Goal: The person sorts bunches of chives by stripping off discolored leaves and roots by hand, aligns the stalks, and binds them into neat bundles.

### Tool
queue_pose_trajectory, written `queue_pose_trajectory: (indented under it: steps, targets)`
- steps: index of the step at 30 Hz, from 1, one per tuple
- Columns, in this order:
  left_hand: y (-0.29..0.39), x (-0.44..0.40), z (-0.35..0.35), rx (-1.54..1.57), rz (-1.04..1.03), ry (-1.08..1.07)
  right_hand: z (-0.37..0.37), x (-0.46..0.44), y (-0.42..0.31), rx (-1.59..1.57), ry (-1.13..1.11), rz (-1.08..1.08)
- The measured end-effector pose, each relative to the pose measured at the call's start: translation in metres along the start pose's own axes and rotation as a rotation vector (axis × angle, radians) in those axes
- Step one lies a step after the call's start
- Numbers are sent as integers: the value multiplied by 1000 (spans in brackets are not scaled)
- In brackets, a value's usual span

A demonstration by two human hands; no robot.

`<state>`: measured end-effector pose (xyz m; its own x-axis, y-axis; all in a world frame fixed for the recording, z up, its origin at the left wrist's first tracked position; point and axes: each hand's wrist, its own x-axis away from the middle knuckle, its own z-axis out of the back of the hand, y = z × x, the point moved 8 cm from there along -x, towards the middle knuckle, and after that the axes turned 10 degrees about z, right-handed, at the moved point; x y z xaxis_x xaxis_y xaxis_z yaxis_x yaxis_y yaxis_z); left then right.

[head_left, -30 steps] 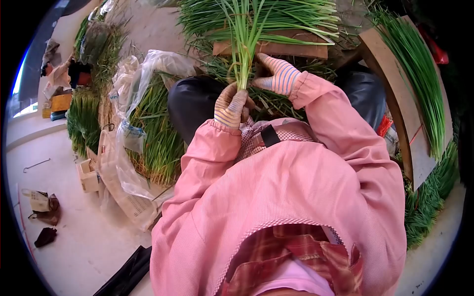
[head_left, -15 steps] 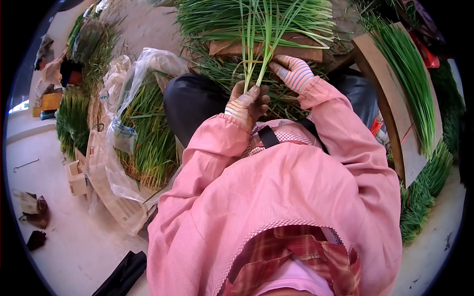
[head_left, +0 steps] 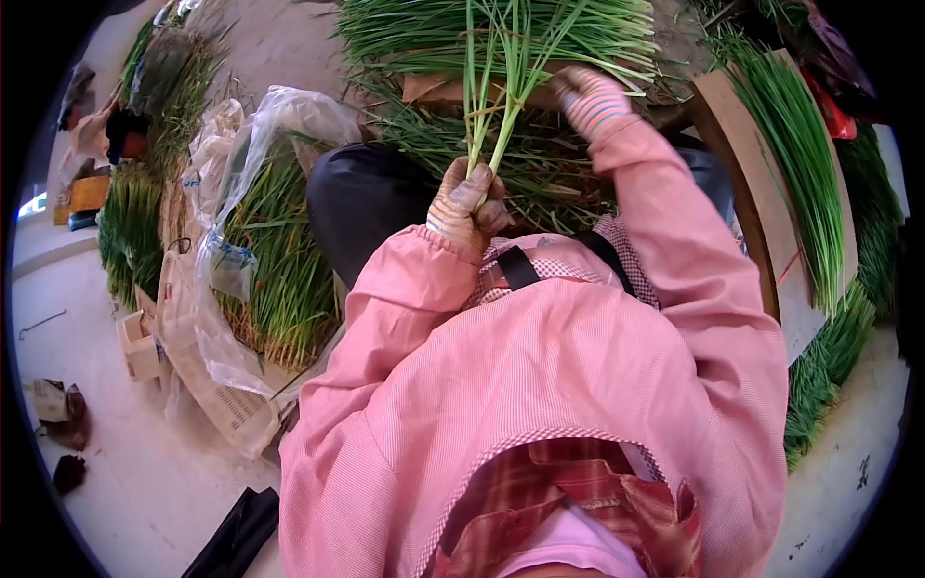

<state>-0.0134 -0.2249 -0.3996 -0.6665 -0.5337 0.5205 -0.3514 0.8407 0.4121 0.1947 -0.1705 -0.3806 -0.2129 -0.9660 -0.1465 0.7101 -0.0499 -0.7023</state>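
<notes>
My left hand (head_left: 465,204), in a striped glove, is closed round the pale lower ends of a small bunch of garlic chives (head_left: 501,125). The long green leaves fan upward past the top of the view. My right hand (head_left: 586,94), also gloved, is up and to the right of the bunch, apart from its stems. It is by the near edge of a large pile of garlic chives (head_left: 414,39); its fingertips are blurred, and any touch cannot be made out. The pile lies on a brown board (head_left: 438,90).
Loose leaves (head_left: 549,164) litter the ground before my knees. At left stands a plastic-lined crate (head_left: 226,395) with more greens (head_left: 279,270). To the right, a board (head_left: 766,193) carries a long bundle of greens (head_left: 800,173). A small pale box (head_left: 137,345) sits at far left.
My right hand has come away from the bunch's stems and moved up and right towards the pile. My left hand keeps its hold, shifted slightly left and down.
</notes>
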Motion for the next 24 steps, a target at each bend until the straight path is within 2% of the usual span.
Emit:
queue_pose_trajectory:
  steps: [1,2,3,4,5,7,8,9,10,11,12,14,15,19,23,24]
  targets:
    - [3,4,4,2,-5,5,12,-13,28,73,31,-47]
    - [10,9,6,5,-52,-9,33,-15,56,-152,92,-154]
    - [15,13,8,11,-100,-22,65,-21,82,-286,312,-56]
    - [19,13,14,14,-141,-9,91,-14,100,-479,403,-210]
    - [20,13,14,24,-150,-8,110,-6,104,-669,492,-366]
    - [23,10,17,-142,-196,119,125,8,85,-687,565,-325]
    - [19,4,18,-199,-200,115,115,8,68,-602,376,-119]
    - [13,-2,15,-213,-181,113,98,21,4,-593,248,23]
    - [8,-7,13,-250,-180,114,72,30,-38,-543,-5,-25]
    - [4,-12,12,-290,-178,118,49,36,-61,-486,-91,107]
    - [0,-14,8,-295,-164,107,22,41,-67,-446,-216,134]
    - [0,-12,-1,-449,-203,105,-1,39,-85,-58,-423,79]
    - [-2,-13,1,-531,-204,130,-11,33,-79,61,-445,53]
    - [-4,-11,13,-496,-153,149,-37,18,-60,12,-584,102]
    - [-4,-8,15,-450,-145,113,-14,-18,-35,-80,-277,102]
    - [-2,-6,16,-446,-150,117,-3,-21,-20,-352,-188,-111]
